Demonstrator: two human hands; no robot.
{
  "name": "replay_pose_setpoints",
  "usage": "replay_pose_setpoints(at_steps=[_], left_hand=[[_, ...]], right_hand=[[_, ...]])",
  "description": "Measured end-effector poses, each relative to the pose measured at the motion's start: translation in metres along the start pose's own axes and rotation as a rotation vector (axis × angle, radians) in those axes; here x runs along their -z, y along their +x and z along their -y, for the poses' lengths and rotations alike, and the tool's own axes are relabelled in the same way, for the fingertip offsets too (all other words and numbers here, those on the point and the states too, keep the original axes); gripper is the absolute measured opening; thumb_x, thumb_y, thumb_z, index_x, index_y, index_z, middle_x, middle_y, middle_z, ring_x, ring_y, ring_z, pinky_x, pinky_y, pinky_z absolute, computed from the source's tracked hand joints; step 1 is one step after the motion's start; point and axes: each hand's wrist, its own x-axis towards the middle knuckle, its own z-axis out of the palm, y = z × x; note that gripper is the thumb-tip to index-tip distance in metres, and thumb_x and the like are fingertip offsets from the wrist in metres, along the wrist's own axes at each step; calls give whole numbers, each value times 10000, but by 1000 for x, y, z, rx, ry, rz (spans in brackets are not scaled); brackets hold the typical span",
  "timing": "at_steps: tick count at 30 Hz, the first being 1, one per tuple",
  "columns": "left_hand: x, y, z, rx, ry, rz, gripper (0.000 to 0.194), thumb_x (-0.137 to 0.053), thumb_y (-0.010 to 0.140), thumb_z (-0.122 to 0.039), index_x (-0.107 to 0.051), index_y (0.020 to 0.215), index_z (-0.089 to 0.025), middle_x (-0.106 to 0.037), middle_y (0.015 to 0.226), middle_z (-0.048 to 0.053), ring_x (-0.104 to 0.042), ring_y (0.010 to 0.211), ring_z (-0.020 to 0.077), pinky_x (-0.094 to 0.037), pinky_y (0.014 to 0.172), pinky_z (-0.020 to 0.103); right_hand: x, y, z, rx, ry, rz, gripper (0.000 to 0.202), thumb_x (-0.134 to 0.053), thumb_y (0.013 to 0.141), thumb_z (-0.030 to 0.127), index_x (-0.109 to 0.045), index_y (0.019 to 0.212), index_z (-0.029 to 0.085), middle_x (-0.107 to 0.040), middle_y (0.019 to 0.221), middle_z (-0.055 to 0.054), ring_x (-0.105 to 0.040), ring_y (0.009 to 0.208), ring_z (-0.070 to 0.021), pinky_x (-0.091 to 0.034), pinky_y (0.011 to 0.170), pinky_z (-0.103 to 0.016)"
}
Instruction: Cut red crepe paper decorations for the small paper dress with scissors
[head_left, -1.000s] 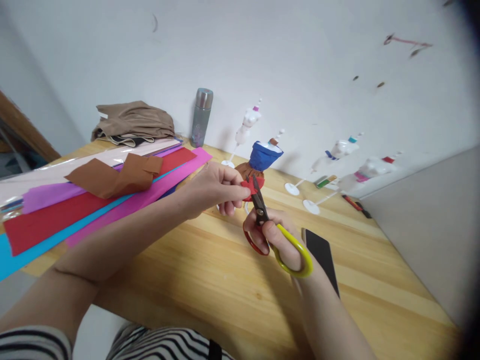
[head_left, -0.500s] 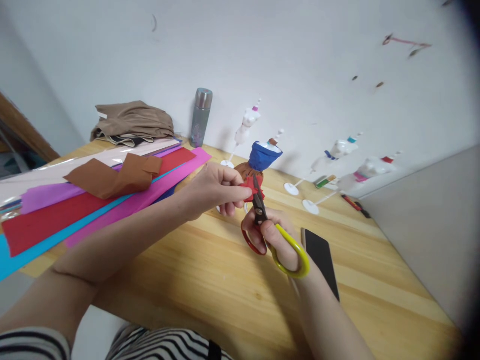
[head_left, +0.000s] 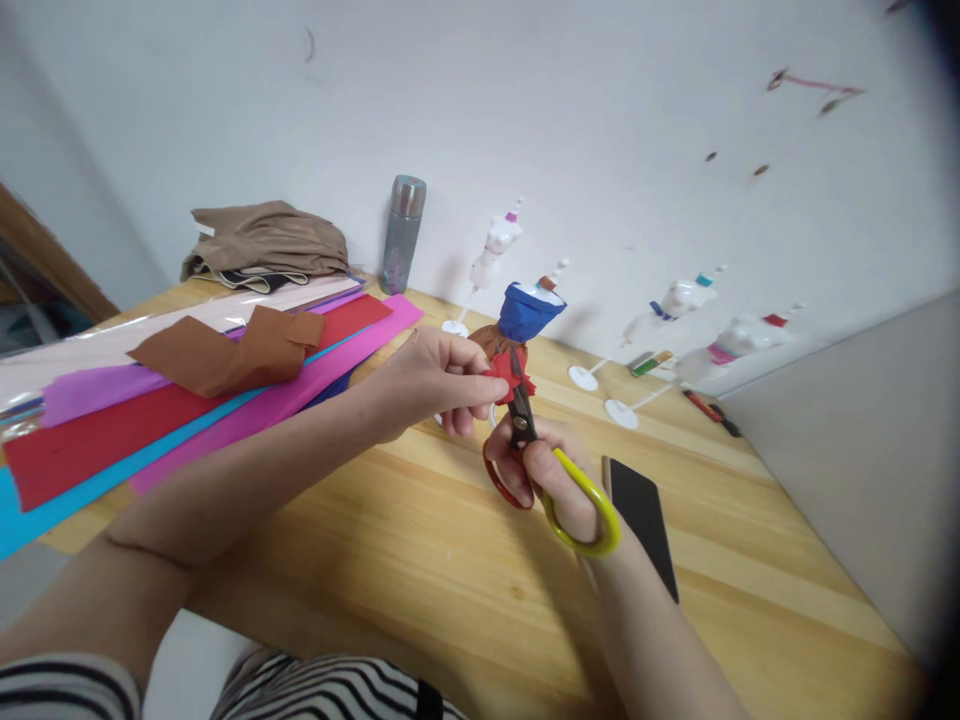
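My left hand (head_left: 454, 378) pinches a small piece of red crepe paper (head_left: 504, 376) between thumb and fingers. The fingers of my right hand (head_left: 562, 480) go through the handles of a pair of scissors (head_left: 520, 422), one handle yellow and the other red. Their dark blades lie against the red paper, close to my left thumb. Just behind the paper stands a miniature dress form (head_left: 531, 312) with a blue top and a brown lower part. My hands hide its base in part.
Coloured paper sheets (head_left: 90, 440) with a brown piece (head_left: 225, 355) on top lie at left. Behind are folded brown cloth (head_left: 270, 240) and a thermos (head_left: 403, 235). More dress forms (head_left: 499, 240) stand along the wall. A dark phone (head_left: 643, 520) lies by my right forearm.
The red paper and the blade tips have shifted very slightly to the right, with my left fingers. Everything else stays where it was.
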Motion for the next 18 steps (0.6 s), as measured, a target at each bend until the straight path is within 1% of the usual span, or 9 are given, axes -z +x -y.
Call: replay_pose_setpoints(at_steps=[6,10,14,18], left_hand=[[-1,-2,-6,21,38,-34,268,-707,782,-139,-626,527,-134,-603,437,-17,-548,380,52,-415,399,128],[-2,-1,-4,10,30,-60,274,-687,785,-130,-620,520,-140,-600,434,-15,-549,376,56,-421,397,133],[-2,0,1,-14,21,-50,258,-710,775,-149,-628,531,-139,-626,462,-4,-567,387,62,-435,406,138],[-3,-1,0,-5,12,-50,261,-701,777,-132,-620,528,-138,-629,479,-8,-567,391,59,-442,413,142]], right_hand=[[3,-4,-6,-9,-9,-6,488,-572,996,658,-621,853,195,-445,483,70,-345,398,-98,-249,439,-262],[2,-5,-10,-10,-6,-18,484,-577,993,658,-639,880,191,-447,492,74,-349,394,-97,-263,438,-258],[1,-4,-7,0,-13,-21,498,-563,992,671,-622,849,197,-440,482,73,-347,391,-99,-260,439,-264],[0,-2,-3,-14,-23,-18,521,-565,978,698,-595,807,206,-441,463,67,-345,389,-103,-249,430,-265]])
